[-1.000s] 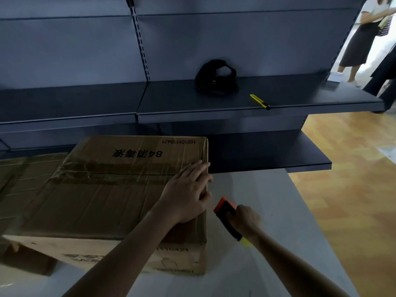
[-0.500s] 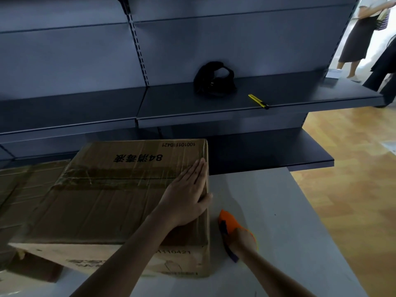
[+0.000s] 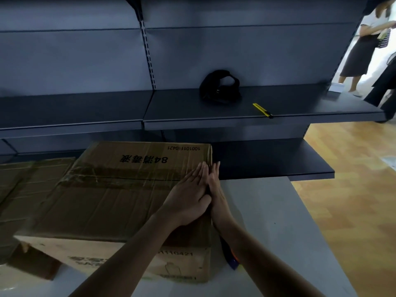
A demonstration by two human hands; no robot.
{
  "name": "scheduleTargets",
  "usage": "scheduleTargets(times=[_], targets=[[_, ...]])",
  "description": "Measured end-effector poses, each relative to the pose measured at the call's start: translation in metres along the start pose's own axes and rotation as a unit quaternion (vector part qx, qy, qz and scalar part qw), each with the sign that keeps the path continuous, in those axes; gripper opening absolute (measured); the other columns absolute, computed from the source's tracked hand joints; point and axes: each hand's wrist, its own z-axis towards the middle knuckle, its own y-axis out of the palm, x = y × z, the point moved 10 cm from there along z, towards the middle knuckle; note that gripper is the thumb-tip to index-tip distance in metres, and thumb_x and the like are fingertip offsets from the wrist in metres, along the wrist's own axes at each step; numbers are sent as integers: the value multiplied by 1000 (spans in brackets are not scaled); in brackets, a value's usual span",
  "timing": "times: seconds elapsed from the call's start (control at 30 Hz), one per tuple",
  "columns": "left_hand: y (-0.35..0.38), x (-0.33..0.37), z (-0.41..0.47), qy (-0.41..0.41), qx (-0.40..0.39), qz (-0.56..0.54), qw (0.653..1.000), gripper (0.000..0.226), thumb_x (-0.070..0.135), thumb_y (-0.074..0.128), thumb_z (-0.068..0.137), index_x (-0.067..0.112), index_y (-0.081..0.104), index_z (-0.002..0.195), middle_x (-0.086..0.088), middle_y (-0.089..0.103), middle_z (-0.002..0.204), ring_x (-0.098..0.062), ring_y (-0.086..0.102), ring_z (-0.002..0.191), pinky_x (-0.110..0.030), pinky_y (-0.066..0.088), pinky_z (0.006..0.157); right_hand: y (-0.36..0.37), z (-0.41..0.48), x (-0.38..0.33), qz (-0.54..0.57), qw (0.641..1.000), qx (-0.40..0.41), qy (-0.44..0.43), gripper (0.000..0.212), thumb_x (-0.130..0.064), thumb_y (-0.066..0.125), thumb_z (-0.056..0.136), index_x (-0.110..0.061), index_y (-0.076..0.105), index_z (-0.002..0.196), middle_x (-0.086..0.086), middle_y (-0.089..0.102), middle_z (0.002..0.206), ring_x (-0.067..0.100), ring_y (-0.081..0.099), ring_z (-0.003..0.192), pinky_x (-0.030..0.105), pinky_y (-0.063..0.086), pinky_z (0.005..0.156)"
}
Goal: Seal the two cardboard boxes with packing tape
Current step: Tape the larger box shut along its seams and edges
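Pressing box (image 3: 111, 202) edge, both hands (image 3: 189, 197)

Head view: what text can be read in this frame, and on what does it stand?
"84消毒液": top of the cardboard box, upside down to the camera.
"1001011?0421": same top, far edge, also upside down; one digit smudged.
"...1110421": front of the box; its start is hidden.
Other print on the front: too blurred to read.

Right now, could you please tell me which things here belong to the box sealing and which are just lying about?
Job: printed cardboard box, second cardboard box, tape strip, orange-blue tool, left hand, right hand.
Lying about: yellow utility knife, black strapped object, both on shelf.
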Motion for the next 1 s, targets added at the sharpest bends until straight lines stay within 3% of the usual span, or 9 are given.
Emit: scheduleTargets(times=[0.1,0.23,0.37,0.43,0.5,0.67,0.8,0.9,1.0], targets=[[-4,-4,0,-18,-3,-85,996,61,19,30,98,14,-5,148,0,-8,157,-2,-9,141,-19,-4,115,4,-1,-9,-61,998,-19,-16,40,-22,23,102,-27,7,138,-2,-9,155,7,-2,142,20,7,115],[-14,-30,-8,-89,-7,-298,950,57,22,36,99,27,10,149,8,6,157,-6,6,142,-28,8,116,-1,7,-28,-84,996,4,-14,53,-22,28,101,-23,3,148,-13,-11,153,8,-11,142,28,1,117],[-37,-97,-26,-159,30,-53,985,60,40,22,101,16,-3,149,2,-7,156,-10,-7,143,-29,-1,114,10,20,-29,-227,974,-8,-22,62,-19,29,102,-22,-14,147,-16,-29,145,7,-27,135,28,-11,112],[-43,-136,-42,-215,27,74,973,64,44,13,100,8,-10,148,-6,-11,156,-14,-11,143,-30,-5,115,13,19,-15,-240,971,-16,13,62,-17,28,102,-19,-16,146,-9,-30,150,11,-25,138,28,-10,112],[-42,-152,-48,-229,13,124,965,64,45,9,99,8,-12,147,-5,-14,156,-15,-14,143,-30,-8,115,14,17,-11,-228,973,-12,27,62,-15,29,102,-19,-13,147,-8,-28,151,13,-20,140,31,-7,116],[-46,-167,-51,-210,-9,54,976,58,42,14,101,15,-3,150,-1,-13,156,-12,-11,143,-31,-1,116,10,20,-10,-198,979,4,53,60,-7,31,100,-19,-4,148,-8,-18,154,12,-14,142,31,-3,117],[-84,-244,-100,-345,69,70,934,61,42,14,101,6,0,148,-13,-3,156,-23,-1,145,-37,6,117,0,18,-7,-164,982,68,68,56,-10,31,101,-16,1,148,-4,-15,155,14,-9,143,26,2,113],[-90,-282,-125,-385,108,-18,916,63,38,24,101,-1,6,147,-21,9,155,-31,12,143,-43,17,116,-7,11,4,-106,981,105,124,56,-18,33,101,-17,4,149,3,5,157,22,14,143,28,21,109],[-94,-300,-136,-405,158,-66,898,54,34,31,100,0,26,141,-24,39,139,-39,41,125,-47,36,100,-6,4,2,-56,979,133,141,54,-18,35,101,-19,11,149,7,25,152,25,34,135,26,32,96]])
